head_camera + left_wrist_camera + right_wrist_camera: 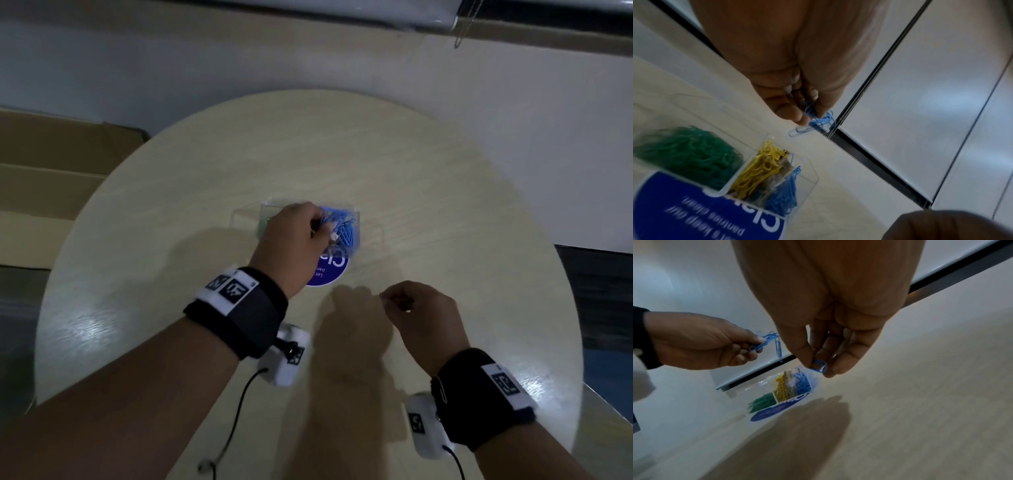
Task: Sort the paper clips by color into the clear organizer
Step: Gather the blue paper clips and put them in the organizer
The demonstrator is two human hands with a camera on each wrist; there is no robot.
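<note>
The clear organizer [354, 219] stands mid-table with green [688, 155], yellow [760, 168] and blue clips [785, 194] in separate compartments. My left hand [298, 236] hovers over it and pinches a tangled bunch of blue paper clips [818, 118], one dangling below [778, 348]. My right hand [418, 308] is nearer me, above the bare table, and pinches a single blue clip [820, 366] between thumb and fingers.
The round pale wooden table [445, 205] holds a blue round sticker [329, 270] under the organizer. Cardboard boxes [51, 164] lie on the floor at the left. A wall with a dark strip [879, 162] runs behind.
</note>
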